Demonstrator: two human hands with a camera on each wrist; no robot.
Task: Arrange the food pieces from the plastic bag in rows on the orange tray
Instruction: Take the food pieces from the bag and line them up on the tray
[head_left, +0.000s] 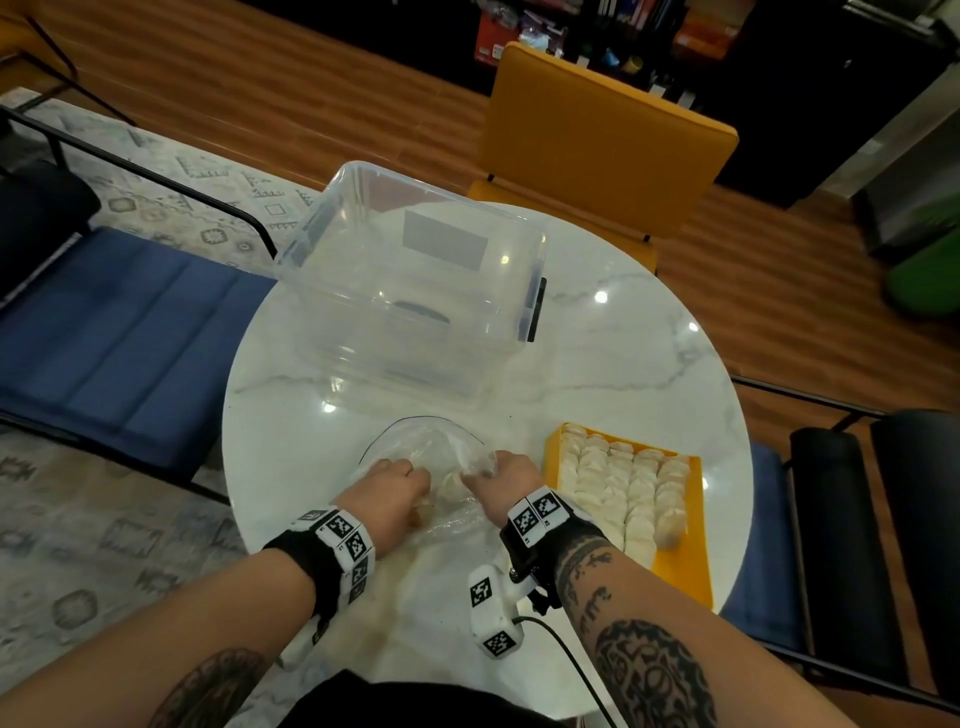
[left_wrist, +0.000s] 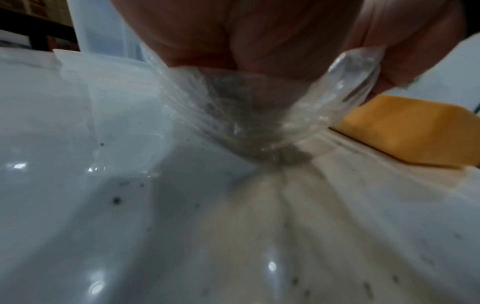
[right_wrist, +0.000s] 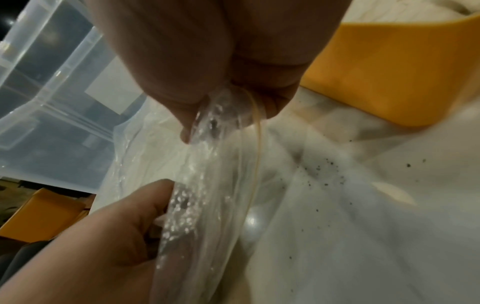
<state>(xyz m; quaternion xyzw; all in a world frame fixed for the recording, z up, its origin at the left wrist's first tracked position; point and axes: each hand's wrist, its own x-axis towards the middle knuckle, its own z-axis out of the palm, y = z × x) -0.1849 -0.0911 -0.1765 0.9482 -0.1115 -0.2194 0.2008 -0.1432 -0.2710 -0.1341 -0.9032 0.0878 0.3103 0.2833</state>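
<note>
The clear plastic bag (head_left: 431, 449) lies crumpled on the white marble table (head_left: 613, 364), near its front edge. My left hand (head_left: 400, 486) grips a bunched part of the bag (left_wrist: 246, 115) with curled fingers. My right hand (head_left: 493, 470) pinches the bag's other side (right_wrist: 207, 181), close to the left hand (right_wrist: 103, 236). A pale food piece (head_left: 451, 486) shows through the plastic between the hands. To the right stands the orange tray (head_left: 697, 540), holding several rows of pale food pieces (head_left: 618, 488).
A large clear storage bin (head_left: 415, 291) stands just behind the bag. An orange chair (head_left: 597, 140) is at the far side, a blue chair (head_left: 130, 322) on the left, a dark one (head_left: 841, 519) on the right. A black cable (head_left: 566, 654) hangs from the right wrist.
</note>
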